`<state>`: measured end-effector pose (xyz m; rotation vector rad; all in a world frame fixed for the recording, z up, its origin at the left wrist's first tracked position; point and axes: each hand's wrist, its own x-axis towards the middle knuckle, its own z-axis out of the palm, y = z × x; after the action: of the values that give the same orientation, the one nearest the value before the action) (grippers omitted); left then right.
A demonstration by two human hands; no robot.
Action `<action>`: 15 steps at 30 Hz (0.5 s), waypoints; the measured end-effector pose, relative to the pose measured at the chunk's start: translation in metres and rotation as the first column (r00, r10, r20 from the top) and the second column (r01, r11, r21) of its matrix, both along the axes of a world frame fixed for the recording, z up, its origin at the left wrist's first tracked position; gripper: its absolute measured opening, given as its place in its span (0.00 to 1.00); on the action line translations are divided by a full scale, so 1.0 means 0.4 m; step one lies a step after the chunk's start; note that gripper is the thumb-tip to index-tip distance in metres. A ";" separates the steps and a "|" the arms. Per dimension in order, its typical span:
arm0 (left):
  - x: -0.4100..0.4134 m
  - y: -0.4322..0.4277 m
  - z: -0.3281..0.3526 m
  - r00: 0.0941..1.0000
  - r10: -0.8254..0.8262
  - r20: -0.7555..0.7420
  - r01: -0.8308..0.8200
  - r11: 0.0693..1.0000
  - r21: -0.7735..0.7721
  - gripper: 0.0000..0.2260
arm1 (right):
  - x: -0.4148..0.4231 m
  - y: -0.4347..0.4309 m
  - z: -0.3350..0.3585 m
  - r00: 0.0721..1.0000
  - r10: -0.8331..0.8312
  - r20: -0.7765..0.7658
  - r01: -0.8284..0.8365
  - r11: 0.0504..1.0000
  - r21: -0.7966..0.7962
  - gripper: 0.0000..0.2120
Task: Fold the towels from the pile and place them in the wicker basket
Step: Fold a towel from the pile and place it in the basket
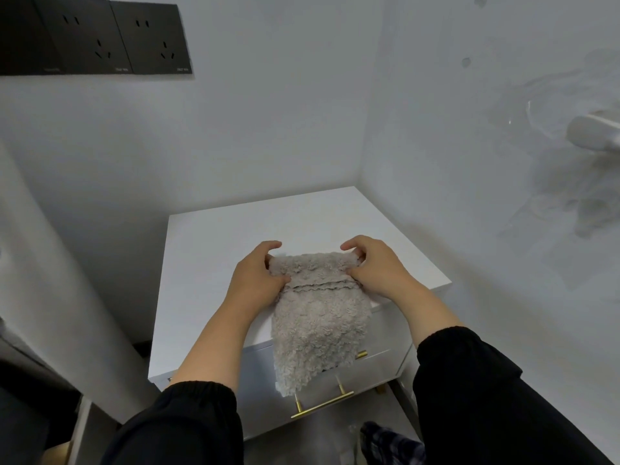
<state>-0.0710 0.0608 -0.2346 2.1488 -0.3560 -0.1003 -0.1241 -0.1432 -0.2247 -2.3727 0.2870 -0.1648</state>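
A fluffy beige towel lies on the front part of a white cabinet top, its far end folded back on itself and its near end hanging over the front edge. My left hand pinches the folded end's left corner. My right hand pinches the right corner, thumb on top of the fold. Neither the towel pile nor the wicker basket is in view.
The white cabinet stands in a corner between two white walls, with gold bar handles on its drawers below the hanging towel. Black wall sockets sit at the upper left. A grey pillar rises on the left.
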 end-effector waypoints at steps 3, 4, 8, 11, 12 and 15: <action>0.007 -0.011 -0.007 0.990 0.067 0.122 -0.063 0.997 -0.033 0.22 | 0.004 0.011 0.002 0.990 -0.040 0.132 0.046 0.998 -0.041 0.17; 0.011 -0.015 -0.008 0.979 0.084 0.188 -0.081 0.996 -0.027 0.20 | 0.006 0.016 0.004 0.980 -0.051 0.191 0.062 0.996 -0.056 0.17; 0.023 -0.026 -0.010 0.863 0.096 0.495 -0.131 0.991 0.036 0.10 | 0.014 0.028 0.000 0.908 -0.059 0.414 0.138 0.977 -0.162 0.14; 0.020 -0.022 -0.016 0.823 0.044 0.567 -0.120 0.988 0.098 0.10 | 0.006 0.022 -0.007 0.894 -0.012 0.447 0.139 0.957 -0.254 0.14; 0.018 -0.019 -0.016 0.833 0.010 0.553 -0.098 0.987 0.130 0.11 | 0.001 0.017 -0.006 0.906 0.014 0.422 0.112 0.955 -0.274 0.14; 0.017 0.005 -0.004 0.900 -0.145 0.411 0.064 0.977 0.205 0.12 | -0.025 0.007 0.013 0.963 0.091 0.255 -0.018 0.962 -0.274 0.15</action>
<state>-0.0644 0.0627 -0.2360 2.3300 -0.7420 0.2912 -0.1340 -0.1405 -0.2195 -2.5852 0.0715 -0.5212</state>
